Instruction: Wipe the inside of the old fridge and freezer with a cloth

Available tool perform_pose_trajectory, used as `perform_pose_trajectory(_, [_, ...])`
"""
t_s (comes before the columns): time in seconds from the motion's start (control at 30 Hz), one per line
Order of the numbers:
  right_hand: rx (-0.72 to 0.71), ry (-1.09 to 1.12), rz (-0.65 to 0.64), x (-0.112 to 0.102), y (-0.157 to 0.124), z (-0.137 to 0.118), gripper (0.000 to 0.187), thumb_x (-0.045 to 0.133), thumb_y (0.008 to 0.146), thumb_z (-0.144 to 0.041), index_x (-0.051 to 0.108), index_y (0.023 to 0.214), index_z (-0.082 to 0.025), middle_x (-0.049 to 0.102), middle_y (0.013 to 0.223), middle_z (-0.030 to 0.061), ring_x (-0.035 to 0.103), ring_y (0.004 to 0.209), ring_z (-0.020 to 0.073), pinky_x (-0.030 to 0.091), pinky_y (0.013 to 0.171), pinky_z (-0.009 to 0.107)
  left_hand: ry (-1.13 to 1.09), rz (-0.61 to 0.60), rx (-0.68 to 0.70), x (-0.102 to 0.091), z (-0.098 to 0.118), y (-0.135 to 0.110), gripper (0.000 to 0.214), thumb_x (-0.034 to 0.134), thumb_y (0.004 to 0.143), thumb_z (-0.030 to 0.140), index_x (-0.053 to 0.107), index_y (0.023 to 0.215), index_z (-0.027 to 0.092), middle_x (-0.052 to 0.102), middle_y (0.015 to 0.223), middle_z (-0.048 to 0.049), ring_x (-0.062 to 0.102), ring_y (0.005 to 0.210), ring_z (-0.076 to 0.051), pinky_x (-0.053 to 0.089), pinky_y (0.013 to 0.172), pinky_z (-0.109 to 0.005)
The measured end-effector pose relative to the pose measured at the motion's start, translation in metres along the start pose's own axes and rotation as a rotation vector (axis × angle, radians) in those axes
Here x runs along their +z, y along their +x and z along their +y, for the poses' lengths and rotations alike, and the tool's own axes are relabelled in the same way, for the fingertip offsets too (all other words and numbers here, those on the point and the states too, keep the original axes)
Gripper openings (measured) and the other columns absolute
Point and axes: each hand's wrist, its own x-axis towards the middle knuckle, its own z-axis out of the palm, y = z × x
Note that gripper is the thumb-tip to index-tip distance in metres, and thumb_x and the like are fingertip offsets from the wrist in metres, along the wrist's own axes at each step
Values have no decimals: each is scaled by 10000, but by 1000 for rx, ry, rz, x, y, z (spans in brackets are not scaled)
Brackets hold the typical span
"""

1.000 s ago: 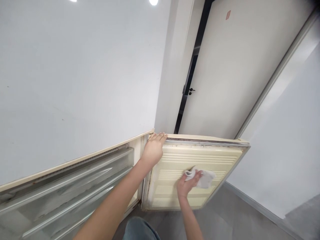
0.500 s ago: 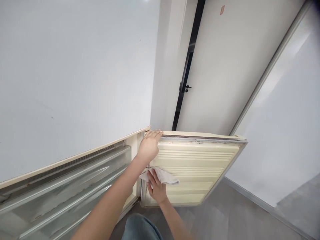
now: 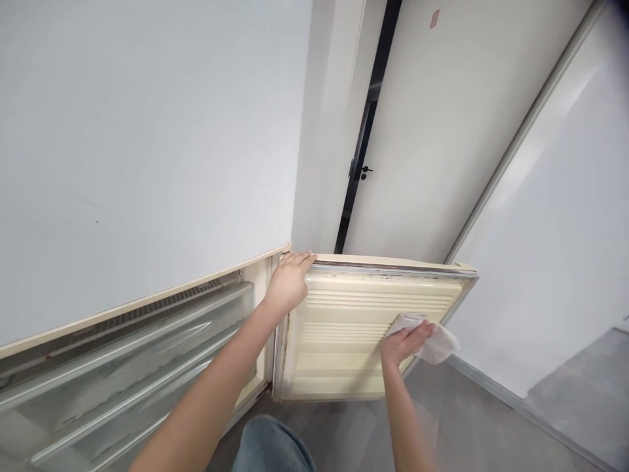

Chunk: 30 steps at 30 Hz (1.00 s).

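A cream freezer door [image 3: 339, 334] stands swung open, its ribbed inner side facing me and dark stains along its seal. My left hand [image 3: 289, 283] grips the door's top edge close to the hinge side, fingers hooked over it. Over by the door's right, free edge, my right hand [image 3: 407, 342] presses a whitish cloth [image 3: 437, 344] against the inner panel. Part of the cloth sticks out past that edge. To the left, behind my left forearm, the open compartment shows translucent drawers [image 3: 162, 357].
A large white surface [image 3: 147, 131] rises above the compartment. Behind the freezer door is a pale room door [image 3: 466, 118] with a black handle [image 3: 366, 170]. A white wall [image 3: 550, 262] runs along the right, above a grey floor [image 3: 452, 406]. My knee [image 3: 272, 446] is at the bottom.
My right hand has carried the cloth across the inner panel from the hinge side to the free edge. The left hand keeps its place on the door's top edge.
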Motion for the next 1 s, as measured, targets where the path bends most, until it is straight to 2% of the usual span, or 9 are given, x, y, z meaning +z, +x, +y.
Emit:
perform_pose_trajectory(0.1, [258, 32, 59, 7, 16, 13, 609, 182, 933, -385, 218, 1463, -88, 246, 1500, 228, 192, 1412, 305, 198, 1109, 610, 4, 2, -4, 1, 0, 0, 653, 391, 665, -23, 484, 1282, 171, 561, 1379, -88, 496, 1278, -213, 338, 1162, -429])
perform_pose_trajectory(0.17, [362, 45, 65, 13, 15, 18, 620, 178, 928, -389, 220, 1458, -69, 259, 1487, 249, 226, 1399, 318, 208, 1098, 630, 5, 7, -7, 2, 0, 0, 651, 397, 662, -21, 488, 1278, 168, 562, 1378, -91, 497, 1276, -217, 338, 1162, -428])
perform_pose_trajectory(0.3, [389, 57, 62, 23, -14, 2, 643, 172, 930, -391, 221, 1445, -10, 228, 1482, 289, 191, 1404, 343, 188, 1097, 644, 7, 20, -15, 4, 0, 0, 645, 397, 665, -20, 492, 1275, 166, 566, 1372, -96, 498, 1274, -216, 337, 1159, -423])
perform_pose_trajectory(0.4, [302, 55, 52, 27, -57, -28, 623, 162, 937, -376, 176, 1464, -44, 210, 1488, 287, 159, 1413, 341, 181, 1075, 679, 13, 26, -20, 4, 1, 0, 638, 394, 667, -17, 493, 1272, 159, 573, 1364, -97, 500, 1269, -216, 341, 1154, -420])
perform_pose_trajectory(0.5, [192, 91, -21, 26, -114, -64, 613, 200, 941, -348, 115, 1479, -67, 147, 1513, 267, 82, 1427, 333, 171, 1072, 685, 22, 22, -16, 3, 2, 0, 630, 400, 670, -11, 496, 1269, 159, 582, 1355, -94, 512, 1252, -213, 347, 1148, -418])
perform_pose_trajectory(0.63, [-36, 157, -278, 18, -198, -105, 625, 262, 935, -326, 25, 1493, -176, 22, 1553, 171, -38, 1422, 377, 182, 989, 765, 32, 23, -22, 4, 2, 0, 624, 393, 680, -4, 489, 1274, 159, 574, 1362, -97, 502, 1263, -215, 338, 1153, -422])
perform_pose_trajectory(0.73, [-276, 156, -479, 12, -248, -119, 643, 348, 920, -314, 64, 1494, -251, 85, 1559, 120, -7, 1419, 398, 262, 955, 760, 34, 29, -34, 6, 1, 0, 628, 388, 682, -2, 486, 1277, 172, 568, 1369, -93, 495, 1273, -214, 332, 1157, -430])
perform_pose_trajectory(0.83, [-436, 86, -588, 10, -268, -111, 597, 410, 902, -292, 219, 1467, -316, 254, 1525, 79, 34, 1422, 387, 294, 976, 723, 17, 34, -35, 7, -1, 0, 627, 389, 680, 2, 495, 1272, 179, 570, 1368, -83, 495, 1274, -211, 331, 1161, -424])
perform_pose_trajectory(1.0, [-580, 39, -636, 5, -245, -62, 504, 415, 898, -276, 381, 1391, -374, 431, 1432, 47, 147, 1416, 348, 263, 1009, 701, -7, 59, -32, 6, -3, -1, 635, 388, 677, -4, 502, 1268, 200, 578, 1361, -74, 502, 1270, -200, 333, 1168, -435])
